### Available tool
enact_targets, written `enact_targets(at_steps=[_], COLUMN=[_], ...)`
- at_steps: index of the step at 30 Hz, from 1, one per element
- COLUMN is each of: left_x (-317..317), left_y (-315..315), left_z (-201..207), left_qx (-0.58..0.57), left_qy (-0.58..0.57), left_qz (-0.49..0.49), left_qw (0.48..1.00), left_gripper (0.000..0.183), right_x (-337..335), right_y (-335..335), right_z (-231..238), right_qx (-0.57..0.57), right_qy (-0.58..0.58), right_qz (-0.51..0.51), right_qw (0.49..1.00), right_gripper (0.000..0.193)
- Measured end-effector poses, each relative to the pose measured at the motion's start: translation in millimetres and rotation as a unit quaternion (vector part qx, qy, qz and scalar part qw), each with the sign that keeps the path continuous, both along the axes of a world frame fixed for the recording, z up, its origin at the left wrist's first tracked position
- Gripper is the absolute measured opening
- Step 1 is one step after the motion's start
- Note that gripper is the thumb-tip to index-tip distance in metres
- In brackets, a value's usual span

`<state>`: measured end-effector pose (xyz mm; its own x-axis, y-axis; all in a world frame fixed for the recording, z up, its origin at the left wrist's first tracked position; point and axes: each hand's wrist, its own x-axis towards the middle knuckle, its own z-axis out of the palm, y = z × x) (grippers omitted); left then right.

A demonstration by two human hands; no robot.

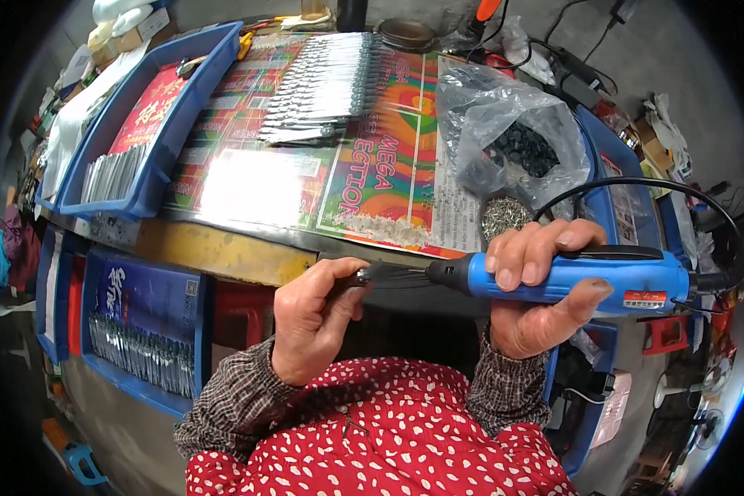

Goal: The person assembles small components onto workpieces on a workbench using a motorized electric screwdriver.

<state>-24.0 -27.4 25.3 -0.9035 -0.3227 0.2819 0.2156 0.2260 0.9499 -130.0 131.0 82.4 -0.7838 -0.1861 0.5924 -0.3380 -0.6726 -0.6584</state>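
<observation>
Both hands level: right hand [537,285] gripping screwdriver [570,277].

Right hand [537,289]: wrapped around a blue driver [579,277].
Left hand [314,318]: pinched on a small metal part [357,279], met by the driver's tip.
Table [223,248]: metal pieces [326,87] laid in rows.

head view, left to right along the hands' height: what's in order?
Blue tray of metal pieces → left hand pinching a small dark part → driver tip → right hand gripping the blue electric screwdriver → its black cord.
</observation>
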Motion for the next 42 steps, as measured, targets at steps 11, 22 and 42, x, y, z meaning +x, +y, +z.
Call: enact_targets(at_steps=[11,22,42], left_x=[30.8,36.4,31.2], left_y=[4.8,12.8,17.8], left_z=[-11.4,-25.2,-20.0], left_qx=[0.337,0.398,0.541], left_qy=[-0.111,-0.127,-0.211], left_qz=[-0.03,-0.007,-0.047], left_qw=[0.934,0.908,0.813], left_gripper=[0.019,0.017,0.008], right_x=[15.5,12.1,12.3], right_y=[-16.5,-25.3,-29.9], right_z=[0.1,-10.8,-14.0], right_qx=[0.03,0.0,0.028], right_qy=[0.03,0.088,0.142], right_qz=[0.047,0.194,0.243], right_qw=[0.998,0.977,0.959], right_gripper=[0.049,0.048,0.051])
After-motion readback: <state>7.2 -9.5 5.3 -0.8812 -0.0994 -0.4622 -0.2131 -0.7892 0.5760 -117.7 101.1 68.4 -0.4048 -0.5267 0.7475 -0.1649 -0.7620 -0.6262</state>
